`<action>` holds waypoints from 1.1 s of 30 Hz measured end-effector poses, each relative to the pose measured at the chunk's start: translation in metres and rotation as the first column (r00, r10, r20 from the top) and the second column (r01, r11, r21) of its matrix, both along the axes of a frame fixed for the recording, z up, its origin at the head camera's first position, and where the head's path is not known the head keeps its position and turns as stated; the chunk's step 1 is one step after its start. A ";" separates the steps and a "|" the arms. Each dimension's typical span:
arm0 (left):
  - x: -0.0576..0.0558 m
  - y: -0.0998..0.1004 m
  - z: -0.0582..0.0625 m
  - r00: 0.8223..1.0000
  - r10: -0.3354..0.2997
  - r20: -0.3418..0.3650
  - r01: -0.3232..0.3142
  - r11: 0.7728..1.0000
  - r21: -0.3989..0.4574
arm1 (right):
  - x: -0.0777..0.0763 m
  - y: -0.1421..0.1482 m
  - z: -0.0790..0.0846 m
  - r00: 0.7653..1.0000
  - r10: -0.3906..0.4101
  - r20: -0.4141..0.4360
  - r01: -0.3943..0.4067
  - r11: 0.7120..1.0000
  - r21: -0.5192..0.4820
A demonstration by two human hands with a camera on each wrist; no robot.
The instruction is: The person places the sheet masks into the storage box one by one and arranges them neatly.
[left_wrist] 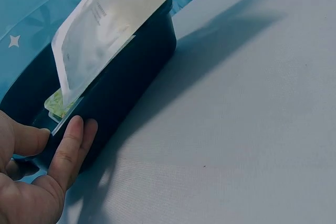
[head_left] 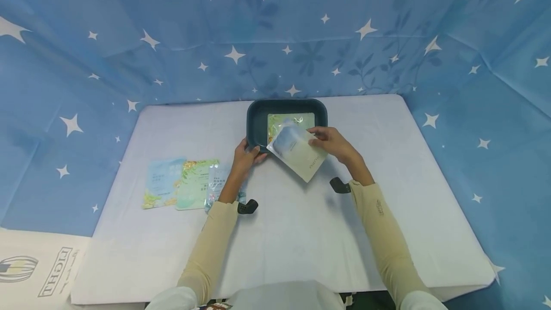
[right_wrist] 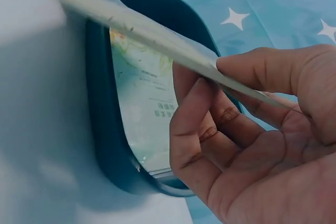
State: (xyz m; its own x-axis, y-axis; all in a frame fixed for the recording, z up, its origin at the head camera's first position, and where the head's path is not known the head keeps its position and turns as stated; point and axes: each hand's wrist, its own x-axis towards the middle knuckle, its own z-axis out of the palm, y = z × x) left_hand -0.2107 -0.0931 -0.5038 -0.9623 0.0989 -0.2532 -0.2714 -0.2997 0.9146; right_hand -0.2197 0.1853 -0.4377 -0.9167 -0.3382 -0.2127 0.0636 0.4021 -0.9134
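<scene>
A dark teal rectangular bin [head_left: 257,128] stands near the table's back edge. My left hand [head_left: 245,159] grips its front left corner, thumb over the rim and fingers against the outer wall in the left wrist view. My right hand [head_left: 336,145] pinches a pale sheet mask packet [head_left: 301,152] by its edge, thumb on one face and curled fingers on the other. That packet is tilted over the bin's front rim. Inside the bin lies a green sheet mask packet [right_wrist: 144,93], partly covered by the held one in the head view.
On the table [head_left: 284,243] to the left, a blue packet [head_left: 163,183], a green packet [head_left: 198,183] and a light blue packet [head_left: 216,183] lie side by side, overlapping. The left forearm partly covers the last. Blue star-patterned cloth [head_left: 206,75] hangs behind.
</scene>
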 end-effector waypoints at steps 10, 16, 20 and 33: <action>0.000 0.000 -0.002 1.000 0.011 0.015 -0.010 1.000 -0.019 | -0.023 -0.015 -0.003 0.993 -0.106 -0.048 0.103 0.993 -0.055; -0.004 0.001 -0.012 1.000 0.026 -0.004 -0.026 0.999 -0.046 | -0.036 -0.023 -0.007 0.956 -0.254 -0.147 0.255 0.967 -0.009; -0.004 0.001 -0.012 0.999 0.029 -0.016 -0.030 0.998 -0.061 | -0.041 -0.026 -0.008 0.939 -0.278 -0.202 0.283 0.959 0.000; -0.004 -0.001 -0.013 1.000 0.011 -0.026 -0.012 1.000 -0.010 | -0.049 -0.028 -0.007 0.898 -0.318 -0.305 0.355 0.932 0.074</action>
State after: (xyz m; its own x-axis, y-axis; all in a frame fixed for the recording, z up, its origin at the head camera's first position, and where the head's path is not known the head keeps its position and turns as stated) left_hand -0.2144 -0.0937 -0.5163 -0.9696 0.0853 -0.2292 -0.2442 -0.2934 0.9243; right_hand -0.2689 0.1574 -0.4444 -0.9985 0.0134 0.0526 -0.0382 0.5143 -0.8568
